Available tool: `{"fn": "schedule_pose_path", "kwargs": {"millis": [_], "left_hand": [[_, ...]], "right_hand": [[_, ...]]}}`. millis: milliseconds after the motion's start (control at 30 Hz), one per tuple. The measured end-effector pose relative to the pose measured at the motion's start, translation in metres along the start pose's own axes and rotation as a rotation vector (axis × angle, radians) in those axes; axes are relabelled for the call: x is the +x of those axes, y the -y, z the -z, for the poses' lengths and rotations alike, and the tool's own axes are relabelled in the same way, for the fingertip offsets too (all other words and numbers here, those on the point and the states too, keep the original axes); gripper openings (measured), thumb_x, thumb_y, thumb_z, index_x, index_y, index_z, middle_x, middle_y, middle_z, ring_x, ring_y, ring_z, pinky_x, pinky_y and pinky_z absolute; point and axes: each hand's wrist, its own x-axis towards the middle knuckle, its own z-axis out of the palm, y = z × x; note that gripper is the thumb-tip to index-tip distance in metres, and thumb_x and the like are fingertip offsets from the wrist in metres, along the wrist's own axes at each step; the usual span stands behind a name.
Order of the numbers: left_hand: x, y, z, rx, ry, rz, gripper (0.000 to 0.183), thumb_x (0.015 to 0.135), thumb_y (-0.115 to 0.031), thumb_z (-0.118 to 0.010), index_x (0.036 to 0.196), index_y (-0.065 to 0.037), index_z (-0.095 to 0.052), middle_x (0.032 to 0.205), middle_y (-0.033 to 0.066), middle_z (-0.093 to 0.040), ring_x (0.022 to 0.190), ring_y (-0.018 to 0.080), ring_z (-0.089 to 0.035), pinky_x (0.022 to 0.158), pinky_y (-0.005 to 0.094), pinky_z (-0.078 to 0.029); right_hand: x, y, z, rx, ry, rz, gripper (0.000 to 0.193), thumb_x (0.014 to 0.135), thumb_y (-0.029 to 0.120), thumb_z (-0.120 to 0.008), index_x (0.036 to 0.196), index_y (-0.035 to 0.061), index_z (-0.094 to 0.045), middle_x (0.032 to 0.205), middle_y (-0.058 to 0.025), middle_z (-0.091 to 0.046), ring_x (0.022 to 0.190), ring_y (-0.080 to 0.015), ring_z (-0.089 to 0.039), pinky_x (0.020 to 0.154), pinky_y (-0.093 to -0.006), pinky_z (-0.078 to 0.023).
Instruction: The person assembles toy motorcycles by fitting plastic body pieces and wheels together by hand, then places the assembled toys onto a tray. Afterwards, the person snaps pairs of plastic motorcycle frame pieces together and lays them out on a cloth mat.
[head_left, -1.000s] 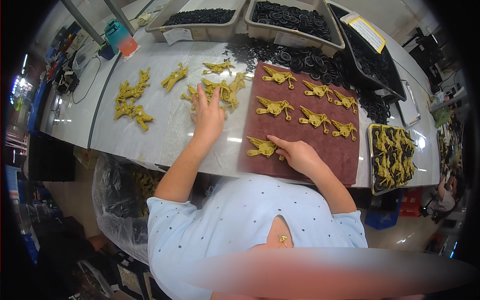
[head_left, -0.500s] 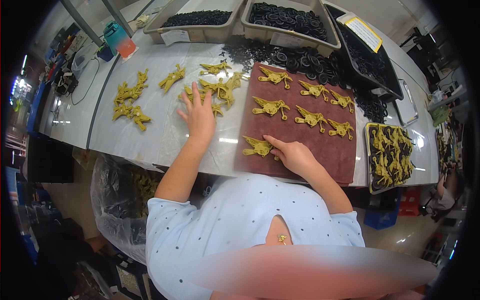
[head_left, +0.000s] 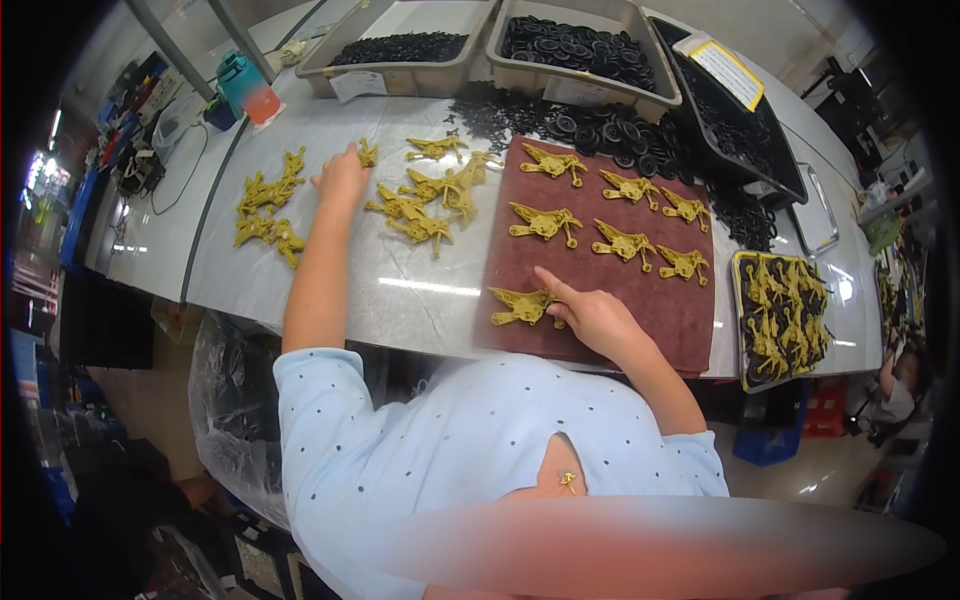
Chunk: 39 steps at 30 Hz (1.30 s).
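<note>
My left hand (head_left: 343, 180) reaches to the far left of the table, fingers curled round a yellow plastic part (head_left: 367, 153) that it partly covers. The part still lies at its spot on the table. On the maroon cloth (head_left: 590, 285), my right hand (head_left: 597, 318) grips the right end of another yellow part (head_left: 517, 305) at the near left corner; its index finger points out past the part. Several more yellow parts (head_left: 545, 221) lie in rows on the cloth. Left of the cloth is a loose group of yellow parts (head_left: 405, 210), and farther left another pile (head_left: 262, 205).
Grey bins with small black pieces (head_left: 400, 48) and black wheels (head_left: 575, 45) stand at the back, beside a black bin (head_left: 720, 110). Loose black wheels (head_left: 615, 130) spill behind the cloth. A tray of yellow parts (head_left: 780, 310) sits at right, a blue-red bottle (head_left: 248, 90) far left.
My left hand has moved left and away from me, from above the middle group to a single yellow part, its spread fingers now curled. My right hand stays at its part. The view has shifted slightly.
</note>
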Motion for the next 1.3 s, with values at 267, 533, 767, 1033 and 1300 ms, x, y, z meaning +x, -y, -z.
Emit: {"fn": "schedule_pose_path", "kwargs": {"millis": [267,533,767,1033,1300], "left_hand": [[-0.026,-0.031,0.045,-0.941,0.347,-0.217,0.026,0.088,-0.012,-0.058,0.111,-0.002,-0.056,0.096,0.0095,-0.068,0.082,0.024,-0.066,0.069,0.0321,-0.05],[-0.115,-0.125,0.088,-1.034,0.972,-0.603,0.03,0.09,-0.01,-0.058,0.119,-0.001,-0.057,0.095,0.0091,-0.066,0.082,0.0124,-0.062,0.068,0.0278,-0.048],[-0.151,-0.165,0.085,-0.761,0.319,-0.971,0.053,0.074,-0.023,-0.072,0.123,-0.009,-0.057,0.102,0.0102,-0.057,0.098,0.0283,-0.051,0.087,0.0382,-0.039],[-0.175,-0.181,0.08,-0.773,0.062,-1.069,0.081,0.062,-0.033,-0.08,0.128,0.001,-0.048,0.104,0.0133,-0.056,0.099,0.0329,-0.052,0.09,0.043,-0.039],[-0.172,-0.183,0.088,-0.781,0.129,-1.132,0.082,0.055,-0.022,-0.083,0.126,0.001,-0.048,0.106,0.0138,-0.056,0.102,0.0312,-0.053,0.088,0.0403,-0.041]], "right_hand": [[0.009,-0.024,0.006,0.553,-0.461,0.098,0.033,0.097,0.019,-0.051,0.129,0.0106,-0.053,0.079,-0.0071,-0.065,0.061,-0.0148,-0.059,0.058,-0.0285,-0.047],[0.004,-0.008,0.012,1.701,-0.002,0.012,0.025,0.098,0.019,-0.051,0.11,-0.0013,-0.059,0.087,-0.0057,-0.062,0.07,-0.0106,-0.057,0.063,-0.0224,-0.047],[-0.011,-0.023,0.004,1.687,0.239,0.036,0.019,0.096,0.018,-0.055,0.106,0.0016,-0.058,0.088,-0.0076,-0.064,0.074,-0.0118,-0.061,0.064,-0.0222,-0.048],[-0.023,-0.013,-0.009,1.349,0.025,0.115,0.021,0.096,0.014,-0.051,0.103,-0.0005,-0.064,0.091,0.0007,-0.064,0.081,-0.0035,-0.055,0.072,-0.0212,-0.045],[-0.036,-0.009,-0.007,1.487,0.015,0.131,0.021,0.096,0.014,-0.049,0.099,-0.0002,-0.064,0.087,-0.0006,-0.065,0.077,-0.0054,-0.057,0.07,-0.0225,-0.047]]}}
